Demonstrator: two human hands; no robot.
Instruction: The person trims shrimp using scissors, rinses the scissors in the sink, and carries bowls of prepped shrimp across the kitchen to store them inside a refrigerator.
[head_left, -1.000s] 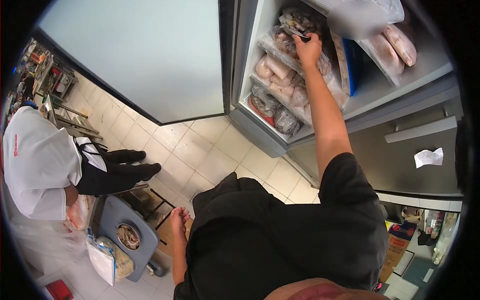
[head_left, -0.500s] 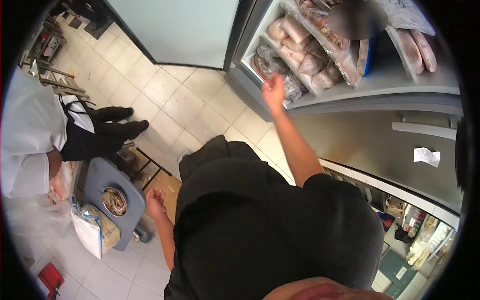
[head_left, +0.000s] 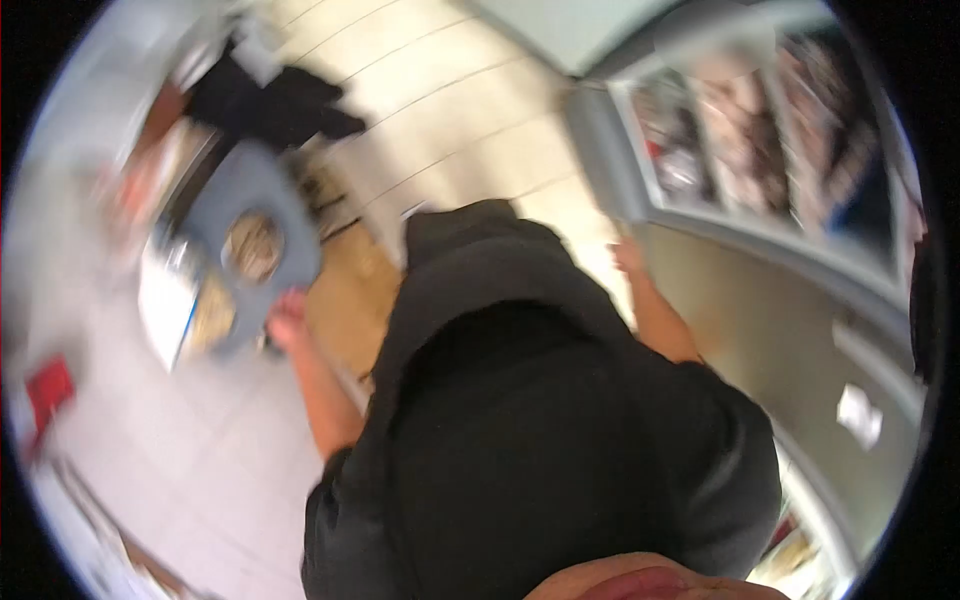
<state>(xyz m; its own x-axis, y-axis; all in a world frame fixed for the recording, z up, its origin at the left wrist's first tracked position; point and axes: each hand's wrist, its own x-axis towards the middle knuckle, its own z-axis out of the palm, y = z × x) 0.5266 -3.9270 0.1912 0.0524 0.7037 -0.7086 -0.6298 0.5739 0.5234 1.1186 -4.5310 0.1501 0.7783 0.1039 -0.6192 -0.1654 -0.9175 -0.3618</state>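
My left hand (head_left: 288,318) hangs beside a grey-blue stand or tabletop (head_left: 285,200), near its edge; its fingers are smeared by motion. On that top sits a round metal bowl (head_left: 254,246) of pale, stringy food. A white and clear bag (head_left: 170,290) with yellowish contents lies at its side. Lower than the open freezer compartment, my right hand (head_left: 626,255) is close to the grey front panel (head_left: 760,290), and I cannot tell whether it touches. Its fingers are blurred too. Wrapped, pinkish food packages (head_left: 735,130) fill rows inside the freezer compartment.
At the upper left, a person in dark trousers (head_left: 265,100) stands by a work surface with pinkish food (head_left: 135,190). Pale floor tiles (head_left: 450,120) run between us. A red object (head_left: 48,390) is at the far left. A white paper (head_left: 858,415) is on the grey panel.
My right hand has drawn back from the freezer compartment toward my body. My view has turned, and the stand now appears higher in it. My left hand is nearer the stand's edge.
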